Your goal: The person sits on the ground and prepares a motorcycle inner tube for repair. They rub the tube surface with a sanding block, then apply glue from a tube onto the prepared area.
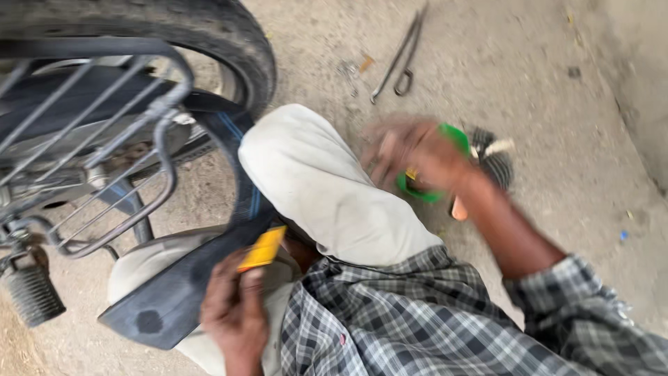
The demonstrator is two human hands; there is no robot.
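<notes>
My left hand (233,306) grips a small yellow block (263,248) and rests on a black rubber inner tube (182,278) draped over my knee. My right hand (424,157), blurred by motion, is out over the ground and closed around a green round object (454,136); what the object is cannot be made out. A dark brush-like thing (495,161) lies just beyond that hand. My bent knee in pale trousers (320,181) sits between the two hands.
A motorcycle rear tyre (209,35) and metal side guard (118,146) fill the left. A foot peg (31,292) sticks out at lower left. Long metal tongs (400,56) lie on the dusty concrete ground (557,139) at the top.
</notes>
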